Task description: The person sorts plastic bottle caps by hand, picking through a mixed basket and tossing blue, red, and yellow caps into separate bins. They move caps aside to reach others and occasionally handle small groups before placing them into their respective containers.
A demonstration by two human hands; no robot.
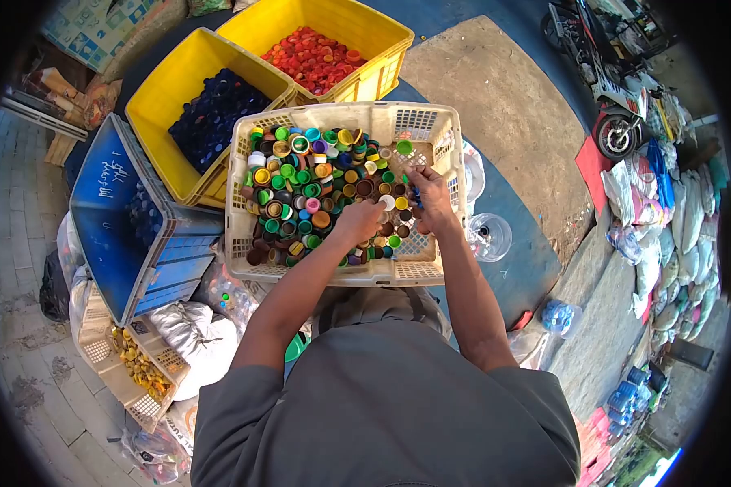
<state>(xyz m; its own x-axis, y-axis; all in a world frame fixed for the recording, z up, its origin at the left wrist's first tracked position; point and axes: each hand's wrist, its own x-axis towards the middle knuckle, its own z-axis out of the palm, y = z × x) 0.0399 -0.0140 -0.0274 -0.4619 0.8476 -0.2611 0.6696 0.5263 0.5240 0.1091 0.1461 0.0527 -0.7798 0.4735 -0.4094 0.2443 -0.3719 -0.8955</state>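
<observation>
A cream plastic crate [240,170] with mesh walls lies in front of my body, holding a heap of mixed bottle caps [304,176] in green, brown, yellow, black and other colours. My left hand [360,222] reaches into the middle of the heap, its fingers closed at a white bottle cap [387,201]. Near the crate's right side is my right hand [433,201], its fingers curled around blue bottle caps [414,195], partly hidden by the hand. A lone green cap [404,147] sits on the crate floor just beyond it.
Beyond the crate stand a yellow bin [252,18] of red caps and another yellow bin [156,105] of dark blue caps. To the left are a blue bin [105,235] and a crate of yellow caps [142,365]. A clear round tub [495,237] sits at right; farther off is a motorcycle [617,105].
</observation>
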